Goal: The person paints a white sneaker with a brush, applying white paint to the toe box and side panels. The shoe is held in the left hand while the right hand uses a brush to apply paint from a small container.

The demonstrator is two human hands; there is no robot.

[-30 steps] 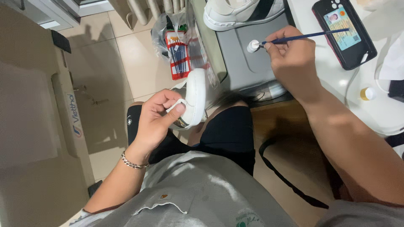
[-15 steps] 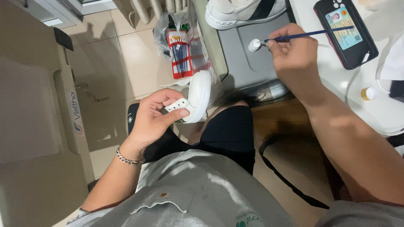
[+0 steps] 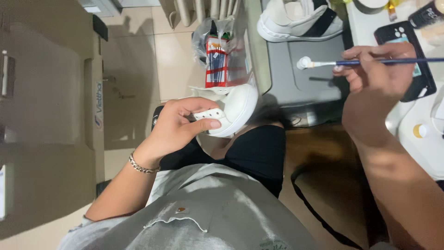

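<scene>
Left hand (image 3: 178, 127) partly hides white shoe (image 3: 233, 109)

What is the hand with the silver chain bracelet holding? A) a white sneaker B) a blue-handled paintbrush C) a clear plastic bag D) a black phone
A: the left hand, the one wearing the silver chain bracelet, grips a white sneaker by its perforated edge, while the right hand holds the thin blue-handled paintbrush over the grey mat.
</scene>
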